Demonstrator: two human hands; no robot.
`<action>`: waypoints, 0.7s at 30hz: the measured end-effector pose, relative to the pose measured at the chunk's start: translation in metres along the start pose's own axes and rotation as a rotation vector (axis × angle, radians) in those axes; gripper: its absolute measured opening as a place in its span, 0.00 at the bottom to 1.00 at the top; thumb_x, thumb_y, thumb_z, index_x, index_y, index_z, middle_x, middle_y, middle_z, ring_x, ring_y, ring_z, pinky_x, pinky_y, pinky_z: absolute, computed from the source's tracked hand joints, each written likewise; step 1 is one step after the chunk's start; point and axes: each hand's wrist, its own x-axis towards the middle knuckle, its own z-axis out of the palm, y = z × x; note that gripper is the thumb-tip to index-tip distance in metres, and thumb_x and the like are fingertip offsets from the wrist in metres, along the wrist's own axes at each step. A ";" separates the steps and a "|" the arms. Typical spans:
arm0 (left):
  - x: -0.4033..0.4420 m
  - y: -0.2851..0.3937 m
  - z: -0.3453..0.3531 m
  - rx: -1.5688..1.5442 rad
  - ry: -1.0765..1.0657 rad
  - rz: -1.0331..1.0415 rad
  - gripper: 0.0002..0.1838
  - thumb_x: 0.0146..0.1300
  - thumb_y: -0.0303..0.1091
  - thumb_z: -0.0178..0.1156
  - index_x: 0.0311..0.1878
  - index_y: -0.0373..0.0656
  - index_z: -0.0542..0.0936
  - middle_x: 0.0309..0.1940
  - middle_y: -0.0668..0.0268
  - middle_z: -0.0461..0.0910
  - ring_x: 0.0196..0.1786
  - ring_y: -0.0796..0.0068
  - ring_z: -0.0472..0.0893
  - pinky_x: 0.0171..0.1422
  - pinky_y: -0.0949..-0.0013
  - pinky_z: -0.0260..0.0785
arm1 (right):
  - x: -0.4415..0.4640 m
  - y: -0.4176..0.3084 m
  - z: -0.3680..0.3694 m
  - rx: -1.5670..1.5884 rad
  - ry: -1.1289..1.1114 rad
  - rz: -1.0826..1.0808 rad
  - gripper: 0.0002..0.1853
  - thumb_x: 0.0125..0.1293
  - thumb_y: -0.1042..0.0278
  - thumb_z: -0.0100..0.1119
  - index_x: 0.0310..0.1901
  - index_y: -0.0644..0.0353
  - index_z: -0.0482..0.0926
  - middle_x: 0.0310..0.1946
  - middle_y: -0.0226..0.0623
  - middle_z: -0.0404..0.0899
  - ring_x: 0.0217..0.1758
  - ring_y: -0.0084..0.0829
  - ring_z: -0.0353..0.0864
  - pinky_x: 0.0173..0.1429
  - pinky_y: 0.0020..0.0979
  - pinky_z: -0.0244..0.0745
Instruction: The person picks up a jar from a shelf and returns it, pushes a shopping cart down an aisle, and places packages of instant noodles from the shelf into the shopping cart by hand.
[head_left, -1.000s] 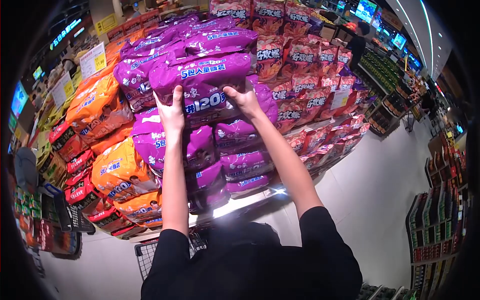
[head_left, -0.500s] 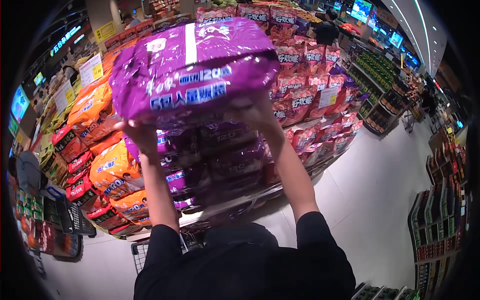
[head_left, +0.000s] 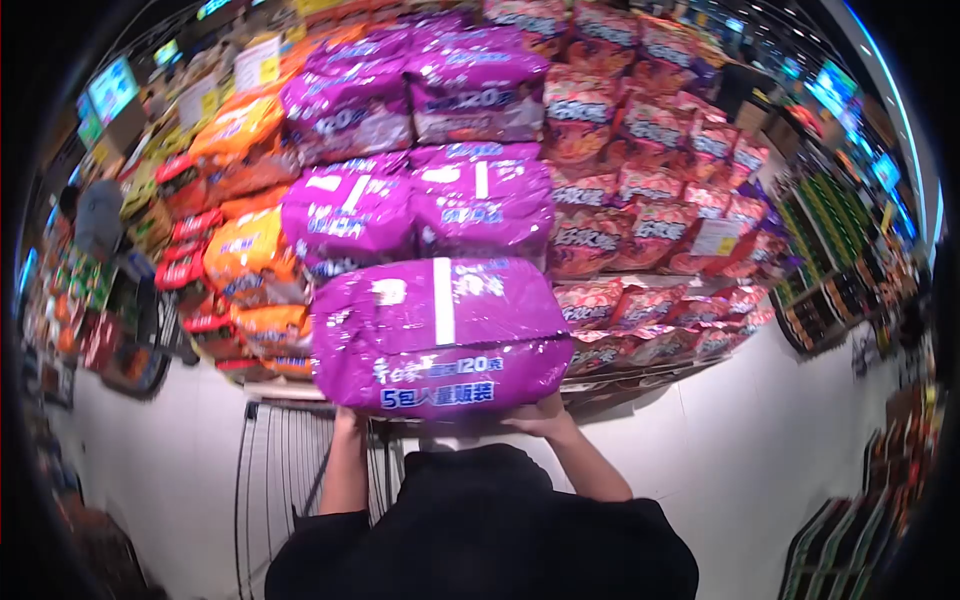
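Note:
A large purple multipack of instant noodles (head_left: 440,330) is held close in front of my chest, printed side showing. My left hand (head_left: 350,418) grips it from beneath at the lower left, with most fingers hidden under the pack. At the lower right, my right hand (head_left: 542,416) supports the underside, its fingers partly covered. Behind the pack, more purple noodle packs (head_left: 480,205) sit in stacked rows on the display.
Orange noodle packs (head_left: 250,250) fill the display's left side, and pink-red bags (head_left: 590,235) its right. A wire shopping cart (head_left: 265,470) stands at my lower left. Shelves of bottles (head_left: 815,310) stand farther right. A price sign (head_left: 715,238) hangs among the bags.
The held purple pack has come down and closer to my body, both hands lowering with it. The view has shifted, and the purple rows behind now show more fully.

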 end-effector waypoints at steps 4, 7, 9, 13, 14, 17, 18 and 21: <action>-0.104 -0.044 0.014 0.125 0.270 -0.234 0.30 0.72 0.51 0.44 0.67 0.38 0.67 0.59 0.57 0.75 0.59 0.63 0.77 0.59 0.61 0.74 | -0.030 0.030 -0.037 -0.363 -0.049 0.023 0.22 0.53 0.77 0.71 0.51 0.66 0.78 0.42 0.34 0.82 0.46 0.25 0.82 0.51 0.29 0.77; -0.152 0.005 0.099 0.093 0.367 -0.278 0.29 0.78 0.49 0.35 0.71 0.36 0.62 0.64 0.58 0.69 0.64 0.67 0.69 0.70 0.65 0.60 | -0.055 0.055 -0.057 -0.191 -0.043 0.257 0.18 0.55 0.76 0.69 0.48 0.66 0.79 0.39 0.33 0.83 0.42 0.23 0.82 0.48 0.27 0.77; -0.201 0.032 0.138 0.038 0.567 -0.372 0.32 0.78 0.53 0.33 0.71 0.36 0.61 0.64 0.59 0.69 0.65 0.68 0.68 0.71 0.65 0.59 | -0.078 0.074 -0.077 -0.274 -0.038 0.543 0.16 0.57 0.74 0.68 0.47 0.66 0.79 0.39 0.33 0.82 0.41 0.22 0.81 0.46 0.26 0.76; -0.252 0.028 0.138 0.033 0.756 -0.387 0.34 0.78 0.56 0.28 0.73 0.38 0.59 0.66 0.60 0.68 0.67 0.69 0.67 0.74 0.66 0.55 | -0.089 0.111 -0.088 -0.359 -0.193 0.597 0.20 0.56 0.70 0.70 0.49 0.65 0.76 0.40 0.34 0.82 0.40 0.23 0.80 0.45 0.26 0.75; -0.260 0.028 0.137 -0.010 0.815 -0.374 0.34 0.78 0.56 0.27 0.73 0.38 0.59 0.66 0.60 0.67 0.68 0.69 0.66 0.74 0.66 0.54 | -0.090 0.122 -0.086 -0.400 -0.263 0.535 0.21 0.56 0.70 0.70 0.50 0.65 0.75 0.40 0.34 0.81 0.41 0.23 0.80 0.46 0.27 0.74; -0.283 0.035 0.113 -0.118 0.837 -0.311 0.37 0.77 0.59 0.24 0.72 0.37 0.62 0.67 0.61 0.68 0.68 0.70 0.66 0.75 0.67 0.53 | -0.090 0.135 -0.059 -0.456 -0.423 0.473 0.21 0.57 0.69 0.70 0.50 0.66 0.75 0.41 0.34 0.81 0.43 0.24 0.80 0.49 0.28 0.74; -0.290 0.038 0.101 -0.192 0.834 -0.290 0.37 0.77 0.59 0.24 0.71 0.37 0.62 0.66 0.61 0.68 0.68 0.70 0.66 0.75 0.67 0.54 | -0.090 0.138 -0.046 -0.448 -0.471 0.460 0.21 0.57 0.69 0.70 0.50 0.66 0.75 0.41 0.35 0.81 0.44 0.25 0.79 0.50 0.29 0.74; -0.312 0.049 0.066 -0.278 0.943 -0.240 0.39 0.76 0.62 0.23 0.69 0.38 0.65 0.65 0.61 0.71 0.66 0.69 0.69 0.74 0.67 0.57 | -0.084 0.158 -0.003 -0.477 -0.620 0.521 0.21 0.57 0.69 0.70 0.50 0.66 0.75 0.42 0.35 0.81 0.44 0.25 0.79 0.51 0.29 0.74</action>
